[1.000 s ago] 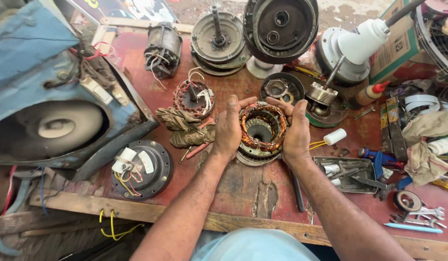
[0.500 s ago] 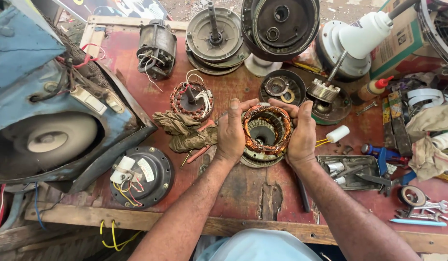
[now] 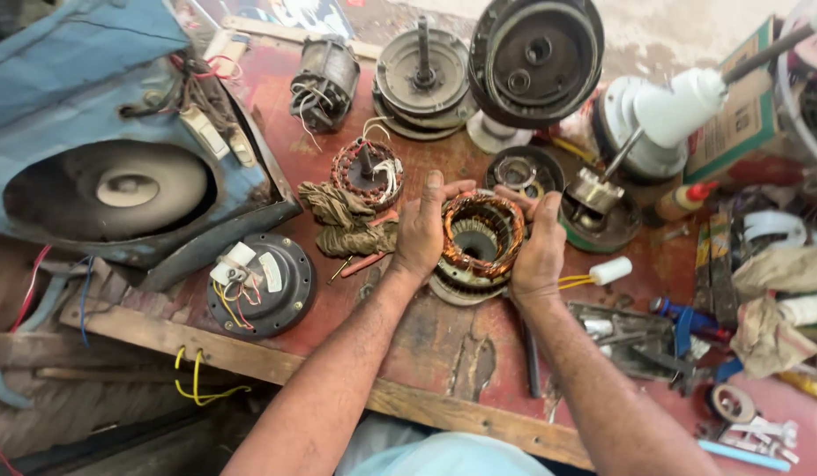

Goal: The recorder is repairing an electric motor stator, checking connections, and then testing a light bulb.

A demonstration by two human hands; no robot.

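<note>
Between both palms I hold a round motor stator [image 3: 479, 234] wound with copper wire, resting on a metal housing on the worn red workbench [image 3: 426, 339]. My left hand [image 3: 423, 227] presses its left side, fingers pointing away from me. My right hand [image 3: 539, 247] clasps its right side. Yellow wires with a white connector [image 3: 609, 271] trail off to the right of it.
A blue machine casing [image 3: 117, 159] fills the left. A smaller stator [image 3: 367, 172], dirty rags [image 3: 346, 220], a black cover with wires [image 3: 261, 284], fan motor housings [image 3: 421, 75] and a white fan motor [image 3: 664, 115] surround me. Tools and tape [image 3: 682, 339] lie at right.
Both hands stay clasped on the stator; the view has shifted slightly, and the stator sits a little more upright between my palms.
</note>
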